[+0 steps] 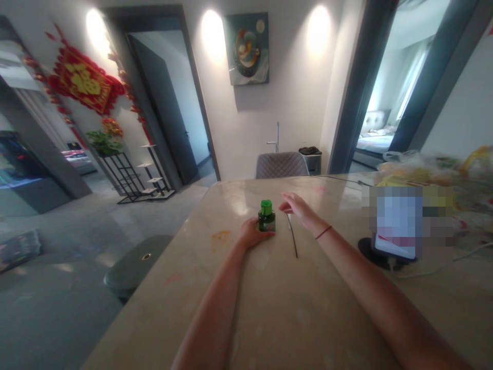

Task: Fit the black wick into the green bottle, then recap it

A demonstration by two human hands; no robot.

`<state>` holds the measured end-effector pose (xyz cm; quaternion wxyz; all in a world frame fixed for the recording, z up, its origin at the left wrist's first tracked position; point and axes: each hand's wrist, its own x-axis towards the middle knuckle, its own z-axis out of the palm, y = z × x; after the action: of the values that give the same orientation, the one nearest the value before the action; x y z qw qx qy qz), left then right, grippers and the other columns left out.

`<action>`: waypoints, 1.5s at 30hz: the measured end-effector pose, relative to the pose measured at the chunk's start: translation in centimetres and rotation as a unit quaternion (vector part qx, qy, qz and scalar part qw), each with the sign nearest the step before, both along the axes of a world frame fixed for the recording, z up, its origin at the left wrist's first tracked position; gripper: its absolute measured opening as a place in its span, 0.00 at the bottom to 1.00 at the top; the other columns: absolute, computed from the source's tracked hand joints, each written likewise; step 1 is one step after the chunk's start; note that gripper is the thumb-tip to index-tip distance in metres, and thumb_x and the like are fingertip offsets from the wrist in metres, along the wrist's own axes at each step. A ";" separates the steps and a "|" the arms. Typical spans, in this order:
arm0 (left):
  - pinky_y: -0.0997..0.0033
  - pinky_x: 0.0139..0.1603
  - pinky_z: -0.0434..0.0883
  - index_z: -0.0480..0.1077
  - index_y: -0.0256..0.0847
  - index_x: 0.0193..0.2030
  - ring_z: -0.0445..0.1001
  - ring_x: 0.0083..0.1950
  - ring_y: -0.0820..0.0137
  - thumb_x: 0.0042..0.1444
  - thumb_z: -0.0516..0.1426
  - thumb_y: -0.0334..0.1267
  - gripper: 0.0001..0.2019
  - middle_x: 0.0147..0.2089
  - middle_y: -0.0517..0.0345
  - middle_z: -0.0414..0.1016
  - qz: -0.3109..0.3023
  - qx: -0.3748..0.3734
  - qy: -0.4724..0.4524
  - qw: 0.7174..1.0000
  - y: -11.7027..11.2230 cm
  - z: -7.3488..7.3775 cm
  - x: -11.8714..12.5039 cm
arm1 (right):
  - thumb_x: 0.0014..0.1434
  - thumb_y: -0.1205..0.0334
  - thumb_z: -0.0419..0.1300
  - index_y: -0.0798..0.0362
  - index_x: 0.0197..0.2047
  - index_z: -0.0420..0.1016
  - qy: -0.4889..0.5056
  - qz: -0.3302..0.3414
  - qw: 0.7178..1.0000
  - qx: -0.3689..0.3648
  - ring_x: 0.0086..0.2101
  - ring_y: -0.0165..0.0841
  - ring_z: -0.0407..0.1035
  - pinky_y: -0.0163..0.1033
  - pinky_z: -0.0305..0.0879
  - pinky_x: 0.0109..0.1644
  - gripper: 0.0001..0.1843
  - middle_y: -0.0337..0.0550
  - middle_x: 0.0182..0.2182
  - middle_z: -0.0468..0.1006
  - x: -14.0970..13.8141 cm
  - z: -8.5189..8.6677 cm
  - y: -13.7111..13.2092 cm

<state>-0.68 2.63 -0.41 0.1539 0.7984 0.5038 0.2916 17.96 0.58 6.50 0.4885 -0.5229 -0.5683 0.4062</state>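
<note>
A small dark-green glass bottle [266, 222] with a bright green cap [266, 207] stands upright on the table. My left hand [250, 234] is wrapped round its left and near side, the thumb passing across the front. Just to the right, my right hand [296, 205] is raised with its fingers bent together. From these fingertips a thin dark stick [294, 240] slants down toward me; the fingers partly hide its upper end. A small white piece [290, 222] shows beside the stick, too small to name.
On the right of the beige table [277, 313], a lit device [398, 221] rests on a round black stand with a white cable. Plastic bags [419, 167] lie behind it. A quilted chair [283, 165] faces me across the table, and a green stool [133, 264] stands left.
</note>
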 end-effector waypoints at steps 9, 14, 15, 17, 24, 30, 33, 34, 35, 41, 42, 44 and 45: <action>0.64 0.46 0.68 0.71 0.41 0.44 0.72 0.45 0.60 0.34 0.63 0.56 0.30 0.44 0.51 0.75 0.004 -0.005 0.003 1.000 0.1 0.0 0.0 | 0.59 0.53 0.47 0.58 0.40 0.69 -0.086 -0.063 0.993 0.040 0.27 0.33 0.72 0.35 0.66 0.32 0.18 0.43 0.21 0.74 0.5 -1.8 1.9; 0.64 0.48 0.66 0.70 0.41 0.46 0.71 0.46 0.60 0.36 0.61 0.58 0.31 0.45 0.51 0.74 -0.002 -0.003 0.032 0.999 0.1 -0.1 0.0 | 0.50 0.61 0.58 0.58 0.49 0.63 -0.054 -0.004 0.998 0.036 0.36 0.33 0.72 0.37 0.67 0.41 0.22 0.46 0.35 0.77 -0.3 -2.7 1.7; 0.64 0.50 0.65 0.70 0.41 0.46 0.70 0.48 0.59 0.37 0.61 0.58 0.31 0.46 0.51 0.74 -0.003 0.000 0.043 0.999 0.1 -0.1 0.0 | 0.48 0.62 0.61 0.57 0.51 0.62 -0.055 0.021 0.997 0.044 0.39 0.34 0.71 0.38 0.66 0.43 0.26 0.48 0.39 0.76 -0.7 -3.1 1.5; 0.63 0.54 0.62 0.69 0.43 0.48 0.68 0.51 0.59 0.38 0.60 0.57 0.31 0.49 0.51 0.72 -0.008 0.012 0.070 0.997 0.1 -0.1 0.1 | 0.43 0.64 0.64 0.57 0.51 0.61 -0.078 0.061 0.992 0.074 0.44 0.35 0.69 0.40 0.64 0.48 0.31 0.50 0.45 0.73 -1.4 -3.8 1.2; 0.63 0.58 0.58 0.72 0.50 0.46 0.65 0.55 0.63 0.57 0.50 0.42 0.14 0.55 0.57 0.68 -0.001 0.012 0.119 0.993 0.5 -0.6 0.2 | 0.44 0.60 0.64 0.56 0.51 0.62 -0.226 -0.037 0.966 0.122 0.46 0.39 0.67 0.45 0.61 0.51 0.31 0.53 0.46 0.72 -1.0 -5.2 1.0; 0.67 0.56 0.60 0.73 0.44 0.43 0.67 0.52 0.66 0.57 0.49 0.40 0.14 0.50 0.54 0.72 0.006 0.043 0.104 0.994 0.5 -0.8 0.1 | 0.43 0.56 0.65 0.56 0.54 0.57 -0.290 -0.066 0.948 0.111 0.45 0.40 0.69 0.43 0.62 0.48 0.36 0.53 0.44 0.73 -0.8 -5.9 1.8; 0.68 0.55 0.61 0.72 0.42 0.43 0.68 0.50 0.67 0.56 0.49 0.39 0.14 0.47 0.53 0.72 0.010 0.048 0.100 0.994 0.4 -0.8 0.1 | 0.41 0.53 0.66 0.55 0.54 0.57 -0.359 -0.081 0.923 0.108 0.47 0.43 0.66 0.49 0.56 0.52 0.39 0.54 0.45 0.73 -1.1 -6.0 2.8; 0.68 0.55 0.61 0.72 0.42 0.43 0.68 0.50 0.67 0.56 0.49 0.39 0.14 0.47 0.53 0.72 0.010 0.049 0.099 0.994 0.4 -0.8 0.1 | 0.41 0.52 0.66 0.54 0.54 0.57 -0.382 -0.088 0.914 0.108 0.49 0.45 0.65 0.53 0.52 0.54 0.39 0.54 0.45 0.73 -1.3 -5.9 3.2; 0.68 0.55 0.61 0.72 0.42 0.43 0.68 0.50 0.67 0.56 0.49 0.38 0.13 0.48 0.53 0.72 0.009 0.051 0.098 0.994 0.3 -0.7 0.1 | 0.41 0.50 0.65 0.54 0.55 0.57 -0.400 -0.093 0.905 0.108 0.50 0.45 0.64 0.56 0.48 0.55 0.40 0.54 0.46 0.72 -1.4 -5.8 3.6; 0.67 0.53 0.62 0.72 0.41 0.43 0.68 0.48 0.66 0.55 0.49 0.38 0.13 0.46 0.52 0.72 0.012 0.045 0.107 0.993 0.0 -0.3 0.1 | 0.42 0.46 0.63 0.58 0.57 0.56 -0.454 -0.102 0.879 0.099 0.50 0.50 0.62 0.57 0.46 0.55 0.43 0.61 0.46 0.71 -2.2 -4.1 5.0; 0.68 0.53 0.62 0.72 0.40 0.43 0.69 0.48 0.66 0.55 0.49 0.38 0.13 0.46 0.52 0.72 0.012 0.043 0.108 0.993 0.0 -0.2 0.1 | 0.43 0.45 0.62 0.59 0.56 0.57 -0.459 -0.103 0.877 0.097 0.50 0.50 0.63 0.55 0.50 0.54 0.42 0.62 0.46 0.71 -2.2 -3.7 4.9; 0.68 0.53 0.62 0.72 0.40 0.43 0.68 0.48 0.66 0.55 0.49 0.38 0.13 0.46 0.53 0.72 0.013 0.042 0.108 0.993 0.0 -0.2 0.1 | 0.48 0.42 0.57 0.59 0.52 0.63 -0.470 -0.107 0.872 0.087 0.47 0.49 0.65 0.50 0.57 0.49 0.35 0.62 0.45 0.72 -1.7 -3.1 4.4; 0.68 0.53 0.62 0.72 0.40 0.42 0.68 0.48 0.66 0.54 0.49 0.38 0.13 0.46 0.52 0.72 0.013 0.042 0.108 0.993 0.0 -0.2 0.1 | 0.51 0.43 0.54 0.59 0.49 0.66 -0.479 -0.113 0.867 0.079 0.46 0.48 0.66 0.48 0.59 0.46 0.31 0.61 0.43 0.73 -1.2 -2.9 4.1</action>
<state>-0.58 2.64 -0.59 0.0614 0.8245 0.5148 0.2268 16.74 4.67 3.64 0.2381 -0.6732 -0.7001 0.0015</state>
